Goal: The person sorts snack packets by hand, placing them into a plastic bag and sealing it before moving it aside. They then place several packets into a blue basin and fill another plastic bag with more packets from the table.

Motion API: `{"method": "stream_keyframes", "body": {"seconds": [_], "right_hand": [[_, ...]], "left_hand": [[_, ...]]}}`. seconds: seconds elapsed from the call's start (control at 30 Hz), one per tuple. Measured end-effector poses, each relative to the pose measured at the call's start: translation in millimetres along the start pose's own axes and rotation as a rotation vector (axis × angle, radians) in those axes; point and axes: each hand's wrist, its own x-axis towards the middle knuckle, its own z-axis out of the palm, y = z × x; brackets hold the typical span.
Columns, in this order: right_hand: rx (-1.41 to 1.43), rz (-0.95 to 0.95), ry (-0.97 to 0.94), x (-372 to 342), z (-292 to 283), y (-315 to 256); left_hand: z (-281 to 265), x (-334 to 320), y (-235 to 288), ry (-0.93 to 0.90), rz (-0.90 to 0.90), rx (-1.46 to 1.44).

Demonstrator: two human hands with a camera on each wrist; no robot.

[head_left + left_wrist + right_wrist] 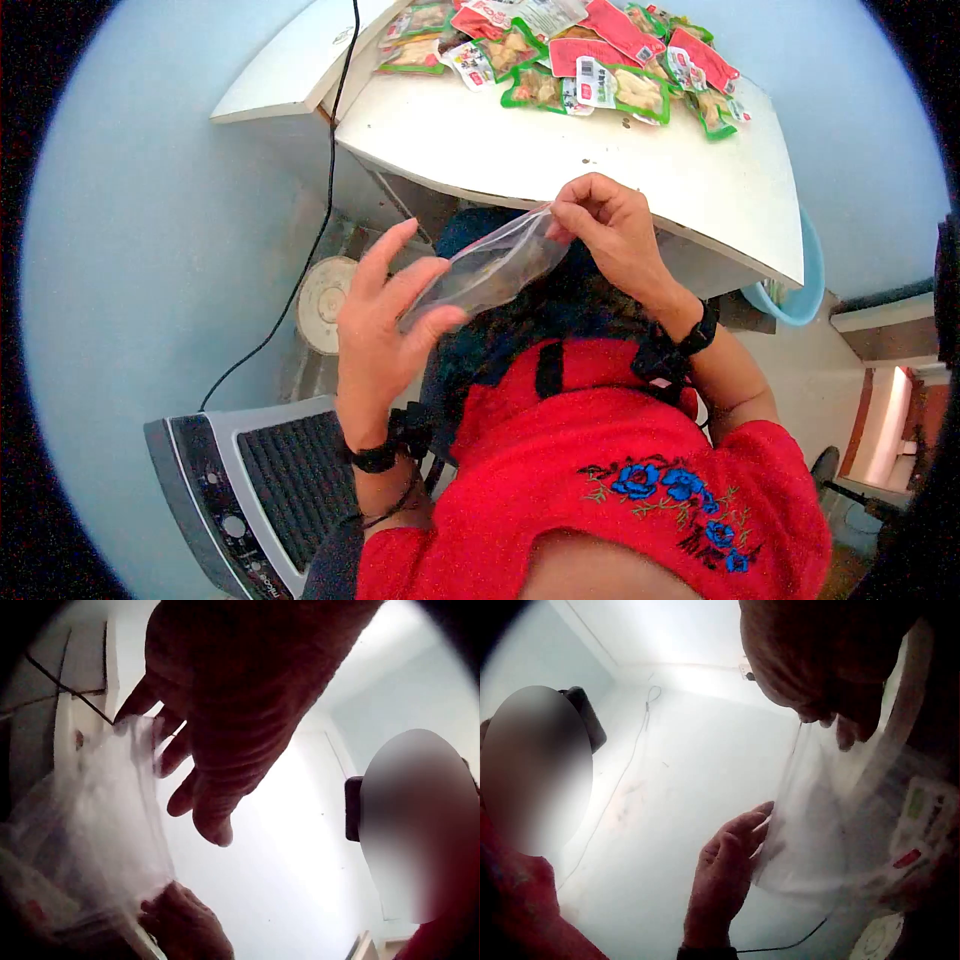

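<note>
A clear plastic bag point(505, 275) with a reddish line along its rim hangs between the two hands, over the lap and just in front of the table edge. My right hand point(615, 230) pinches one top corner of it between thumb and fingers. At the opposite end, my left hand point(380, 320) has its fingers spread, with the fingertips and thumb right at the bag's rim. Coloured print shows on the lower part of the bag point(907, 859) in the right wrist view. From the left wrist, the bag point(112, 825) looks loose and crumpled beside the outstretched fingers.
Several sealed food packets point(640, 90) in red, green and clear wrapping lie piled at the back of the white table point(450, 140). A black cord point(333, 150) runs down at left, past a round white lid-like object point(325, 305), near a grey-black appliance point(290, 460). A blue basin point(812, 270) stands at right.
</note>
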Motion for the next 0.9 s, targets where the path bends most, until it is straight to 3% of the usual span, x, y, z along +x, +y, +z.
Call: {"method": "stream_keyframes", "body": {"seconds": [0.1,0.23,0.43,0.63,0.9], "right_hand": [[-0.035,0.013,0.014,-1,1,-3],[-0.045,0.005,0.014,-1,2,1],[-0.07,-0.023,0.021,-3,-5,-9],[-0.022,-0.07,-0.032,-5,1,-38],[0.029,-0.024,-0.041,-10,9,-27]], "left_hand": [[1,4,18,-0.066,0.152,0.154],[20,-5,15,-0.035,0.032,0.336],[12,-8,10,-0.004,-0.105,0.17],[-20,-5,14,0.137,-0.121,0.147],[-34,-9,13,0.088,-0.124,0.227]]}}
